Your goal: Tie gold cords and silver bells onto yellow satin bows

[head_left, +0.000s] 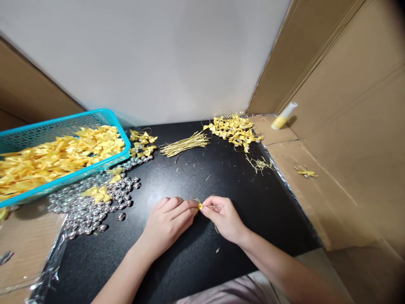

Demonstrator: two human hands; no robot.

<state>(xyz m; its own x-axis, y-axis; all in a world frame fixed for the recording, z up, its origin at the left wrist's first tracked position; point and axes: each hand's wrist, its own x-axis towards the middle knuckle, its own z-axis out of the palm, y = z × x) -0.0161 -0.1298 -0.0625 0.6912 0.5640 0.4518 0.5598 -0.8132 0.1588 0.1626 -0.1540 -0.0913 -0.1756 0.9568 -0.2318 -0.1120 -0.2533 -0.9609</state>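
Above the middle of the black table, my left hand (173, 219) and my right hand (225, 215) meet at a small yellow ribbon bow (200, 206). The left fingers are closed on the bow's left side and hide much of it. My right thumb and forefinger pinch at its right side, where a thin gold cord seems to run; its exact path is hard to make out. A bundle of cut gold cords (185, 144) lies beyond the hands. Silver bells or beads (95, 211) are spread to the left, with a few yellow bows (98, 194) on top.
A turquoise basket (122, 126) full of yellow bows stands at the left. Bows with cord loops (236, 130) are piled at the back right, near cord scraps (260, 164). A white-and-yellow tube (284, 116) stands on the cardboard (329, 202) at right. A white wall closes the back.
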